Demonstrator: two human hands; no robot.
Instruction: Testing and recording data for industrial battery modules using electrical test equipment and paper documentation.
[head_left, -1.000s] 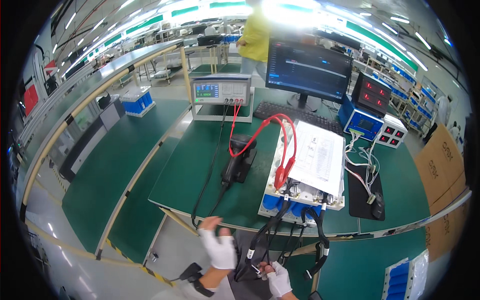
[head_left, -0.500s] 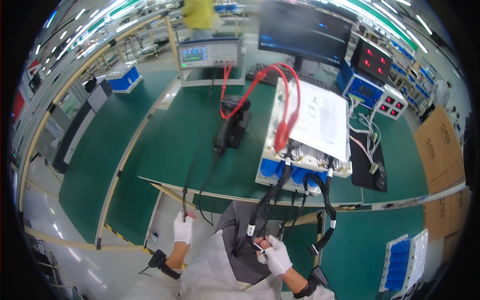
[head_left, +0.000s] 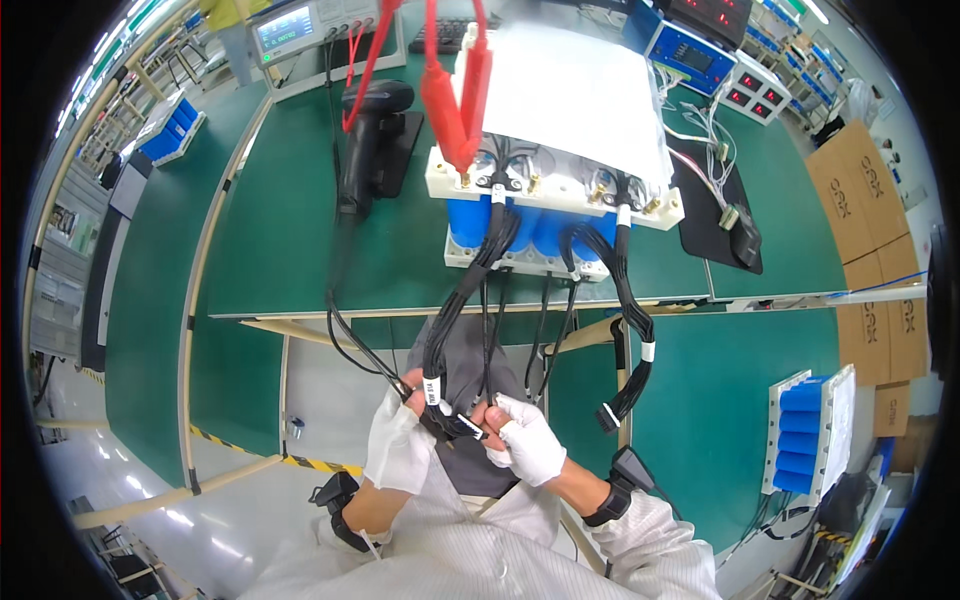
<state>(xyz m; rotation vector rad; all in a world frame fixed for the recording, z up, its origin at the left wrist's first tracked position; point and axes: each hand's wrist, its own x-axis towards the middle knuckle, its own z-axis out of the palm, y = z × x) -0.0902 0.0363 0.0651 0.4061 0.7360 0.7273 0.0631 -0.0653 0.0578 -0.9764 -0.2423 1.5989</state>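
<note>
While the left hand [head_left: 395, 440], in a white fingerless glove, closes its fingers on thin black leads [head_left: 368, 358] that drop over the left part of the green worktop's [head_left: 265, 230] front edge, the right hand [head_left: 530, 442], gloved the same way, is pinched shut at a slim black connector with a white face [head_left: 468, 427]. A thin black cable [head_left: 487, 350] also meets the right fingertips; whether it is gripped too cannot be told. The connector sits between the two hands, at the lower end of a thick black wire harness with a white label sleeve [head_left: 465, 290], which hangs down in front of the worktop's front edge.

This harness comes from a battery pack of blue cylinders between white plastic plates [head_left: 560, 208], standing at the front edge, right of its middle. A second bundle of black wires [head_left: 635, 340] hangs from the pack's right part, its lower end free below the edge. White paper [head_left: 570, 100] covers the pack's top, and red clips on red leads [head_left: 455, 115] stand at its left front corner. Nearer the worktop's left edge, a black handheld scanner [head_left: 365, 150] rests beside a dark base. To the pack's right, a black mouse [head_left: 745, 240] lies by the front of a black pad [head_left: 705, 238]
</note>
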